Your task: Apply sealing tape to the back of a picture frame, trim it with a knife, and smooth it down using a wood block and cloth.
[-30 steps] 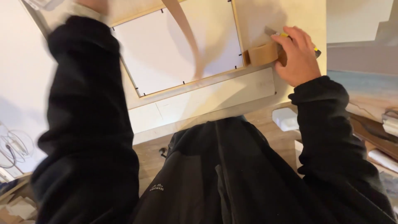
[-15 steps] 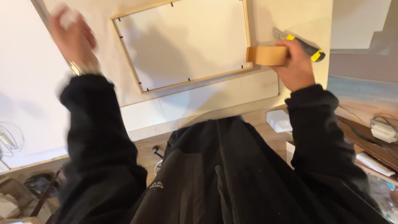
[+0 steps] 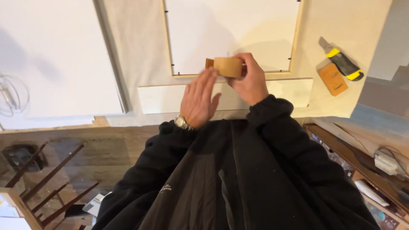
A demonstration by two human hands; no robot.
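— Hands first: what is each one doing?

— Left hand (image 3: 197,99) is flat, fingers straight and together, its fingertips touching the near side of a roll of brown tape (image 3: 228,67). It grips nothing. A metal watch (image 3: 182,122) sits on that wrist. Right hand (image 3: 251,81) is curled round the roll, thumb and fingers clasping its far side.

— Where is the roll, then?

— Held up between the two hands, over the lower edge of a pale wooden frame (image 3: 232,75) lying on white cloth. Just below the frame lies a long white strip (image 3: 166,98) of board.

— How would the roll handle?

— Light, I judge, and stiff enough across its round side to take a firm pinch. The outer face looks smooth, so gripping by the flat rims or through the core seems surer. A loose end is likely sticky.

— Anything further right?

— A knife (image 3: 341,62) with a yellow and black handle, beside a small brown block (image 3: 332,79), well apart from both hands.
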